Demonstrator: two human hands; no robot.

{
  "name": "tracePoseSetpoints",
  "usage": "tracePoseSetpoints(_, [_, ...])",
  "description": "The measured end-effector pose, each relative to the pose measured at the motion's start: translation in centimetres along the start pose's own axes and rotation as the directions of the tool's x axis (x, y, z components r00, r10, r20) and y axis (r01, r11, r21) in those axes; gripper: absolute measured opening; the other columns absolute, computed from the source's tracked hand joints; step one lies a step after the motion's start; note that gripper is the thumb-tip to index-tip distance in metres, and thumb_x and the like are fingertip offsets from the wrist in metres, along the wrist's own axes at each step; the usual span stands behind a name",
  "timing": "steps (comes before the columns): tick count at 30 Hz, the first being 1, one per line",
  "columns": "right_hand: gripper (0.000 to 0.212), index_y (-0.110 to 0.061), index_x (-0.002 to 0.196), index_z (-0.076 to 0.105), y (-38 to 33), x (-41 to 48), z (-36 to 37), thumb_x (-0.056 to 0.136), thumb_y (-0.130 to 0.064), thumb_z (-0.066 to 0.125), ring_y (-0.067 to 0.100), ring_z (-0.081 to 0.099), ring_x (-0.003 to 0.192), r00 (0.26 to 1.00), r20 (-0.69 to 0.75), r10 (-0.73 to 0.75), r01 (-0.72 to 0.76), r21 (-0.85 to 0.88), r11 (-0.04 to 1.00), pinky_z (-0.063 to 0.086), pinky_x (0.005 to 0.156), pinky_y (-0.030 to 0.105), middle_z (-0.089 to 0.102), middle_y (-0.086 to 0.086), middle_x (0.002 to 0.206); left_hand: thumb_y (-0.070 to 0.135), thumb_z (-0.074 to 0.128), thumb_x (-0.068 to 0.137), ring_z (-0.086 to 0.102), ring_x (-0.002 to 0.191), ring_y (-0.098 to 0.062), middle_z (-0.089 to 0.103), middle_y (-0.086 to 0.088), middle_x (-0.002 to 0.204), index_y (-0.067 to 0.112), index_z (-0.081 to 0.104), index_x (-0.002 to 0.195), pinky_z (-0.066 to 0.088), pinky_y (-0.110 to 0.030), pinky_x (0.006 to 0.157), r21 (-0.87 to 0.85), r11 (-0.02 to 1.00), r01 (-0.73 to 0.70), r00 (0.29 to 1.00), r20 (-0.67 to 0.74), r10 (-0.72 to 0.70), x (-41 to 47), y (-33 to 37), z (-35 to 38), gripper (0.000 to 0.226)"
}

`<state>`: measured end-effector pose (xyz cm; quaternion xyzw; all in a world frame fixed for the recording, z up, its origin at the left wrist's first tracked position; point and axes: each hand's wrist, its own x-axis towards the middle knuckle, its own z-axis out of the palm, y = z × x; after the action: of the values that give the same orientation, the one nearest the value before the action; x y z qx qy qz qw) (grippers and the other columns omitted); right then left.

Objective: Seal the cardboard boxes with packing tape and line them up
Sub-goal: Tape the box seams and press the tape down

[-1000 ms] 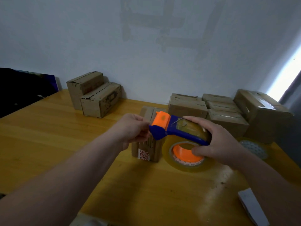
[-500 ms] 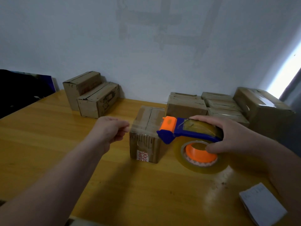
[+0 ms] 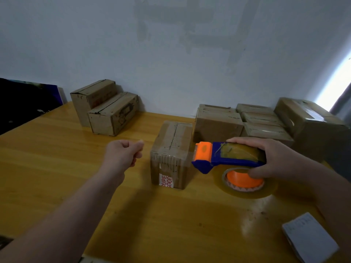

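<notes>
Wooden tabletop (image 3: 57, 177), open room near and to the left. One white pad (image 3: 309, 242) at the near right edge. One taped box (image 3: 171, 149) sits between my hands: left hand (image 3: 123, 154) curled on nothing, just beside it; right hand (image 3: 275, 158) gripping one tape dispenser (image 3: 228, 156). Two boxes (image 3: 112, 114) far left; box cluster (image 3: 218, 126) far right, count unclear.
</notes>
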<state>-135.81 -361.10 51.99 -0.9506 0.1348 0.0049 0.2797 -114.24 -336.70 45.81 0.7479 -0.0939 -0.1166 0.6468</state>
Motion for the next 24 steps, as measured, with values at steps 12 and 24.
tracePoseSetpoints(12, [0.08, -0.056, 0.124, 0.034, 0.8, 1.5, 3.2, 0.075, -0.009, 0.074, 0.017, 0.064, 0.076, 0.996, 0.048, 0.077, -0.079, 0.042, 0.996, 0.056, 0.062, 0.024, 0.058, -0.006, 0.105, 0.02, 0.062, 0.092, 0.044, 0.053, -0.014, 0.055, -0.005, 0.059, 0.005, 0.061, 0.073, 0.039, -0.026, 0.053, 0.016, 0.993, 0.12, 0.985, 0.119, -0.121, 0.4, -2.3, 1.1, 0.024])
tracePoseSetpoints(24, [0.084, -0.053, 0.13, 0.035, 1.4, 0.8, 5.1, 0.074, -0.006, 0.075, 0.017, 0.064, 0.08, 0.995, 0.013, 0.103, -0.104, 0.176, 0.979, 0.056, 0.063, 0.025, 0.054, -0.01, 0.112, 0.021, 0.055, 0.094, 0.061, 0.078, -0.024, 0.067, -0.006, 0.079, 0.017, 0.062, 0.076, 0.05, -0.043, 0.076, 0.335, 0.942, -0.019, 0.997, 0.076, -0.007, -0.1, -4.4, 1.0, 0.02])
